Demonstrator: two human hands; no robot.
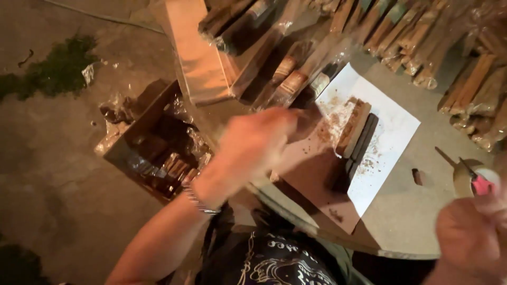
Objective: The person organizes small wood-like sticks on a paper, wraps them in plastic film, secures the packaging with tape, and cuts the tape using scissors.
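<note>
My left hand (253,140) is blurred with motion above the near edge of a white sheet of paper (393,132) on the floor; what it holds cannot be made out. A bundle of thin brown sticks (355,126) lies on the paper beside dark flat pieces (364,142), with brown powder scattered around. My right hand (472,232), at the lower right, is closed around a pink lighter (480,184). A metal bracelet (200,203) circles my left wrist.
An open cardboard box (153,142) with plastic-wrapped packs stands at the left. Clear packets of sticks (285,74) lie above the paper. Many wrapped stick bundles (422,37) are stacked along the top and right. A roll of tape (465,177) sits near my right hand.
</note>
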